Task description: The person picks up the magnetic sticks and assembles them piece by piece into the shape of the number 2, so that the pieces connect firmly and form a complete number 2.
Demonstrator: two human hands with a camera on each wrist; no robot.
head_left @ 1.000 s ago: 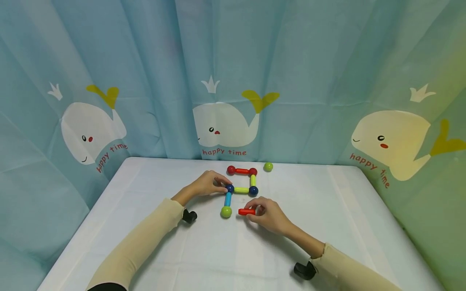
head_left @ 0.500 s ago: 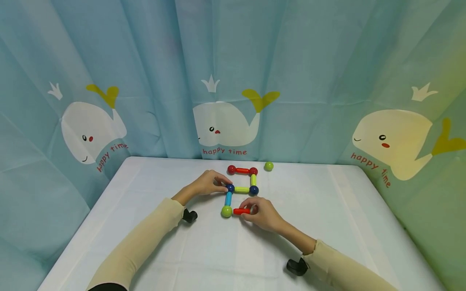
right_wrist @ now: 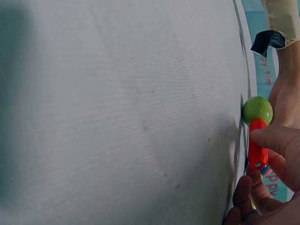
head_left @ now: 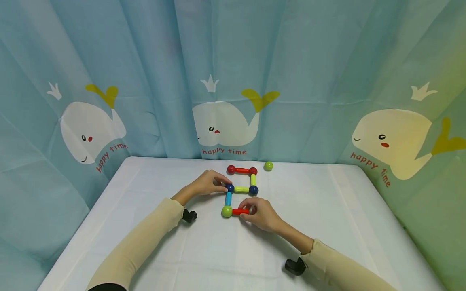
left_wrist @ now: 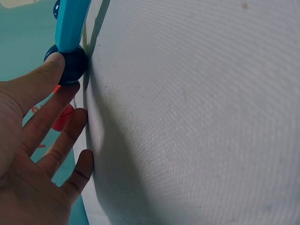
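My left hand [head_left: 208, 183] pinches a dark blue ball [left_wrist: 75, 65] between thumb and forefinger. From that ball a light blue rod [head_left: 228, 199] runs toward me to a green ball [head_left: 227, 211]. With thumb and fingertips, my right hand [head_left: 263, 213] holds a red rod [right_wrist: 258, 145], whose far end touches the green ball. A yellow-green rod [head_left: 242, 189] joins the held blue ball to a second dark blue ball [head_left: 253, 190]. Another yellow-green rod [head_left: 253, 180] leads back to a red ball [head_left: 253, 171], then a red rod [head_left: 242, 170] and another red ball [head_left: 231, 169].
A loose green ball [head_left: 268, 166] lies near the back edge of the white table [head_left: 204, 250]. Behind it hangs a blue curtain [head_left: 309, 72] printed with whales. Black wrist devices [head_left: 295, 266] sit at both sleeves.
My right hand has moved left with the red rod, closing the gap until its end meets the green ball. My left hand stays in place on the blue ball.
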